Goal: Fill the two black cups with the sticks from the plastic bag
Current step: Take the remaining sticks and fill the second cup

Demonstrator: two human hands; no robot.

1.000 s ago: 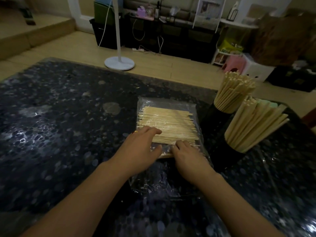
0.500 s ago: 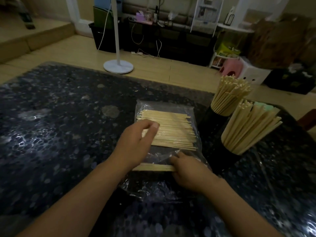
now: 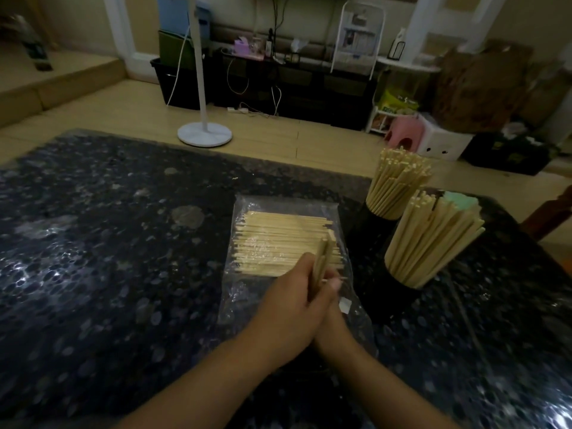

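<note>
Pale wooden sticks (image 3: 320, 261), a small bundle, gripped between left hand (image 3: 291, 308) and mostly hidden right hand (image 3: 332, 323); loose clasp risks spilling them short of the black cups (image 3: 402, 281).

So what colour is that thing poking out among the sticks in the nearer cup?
Pale mint green, seen in the head view.

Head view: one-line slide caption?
Both hands lift a small bundle of sticks over the plastic bag, beside two stick-filled black cups.
</note>
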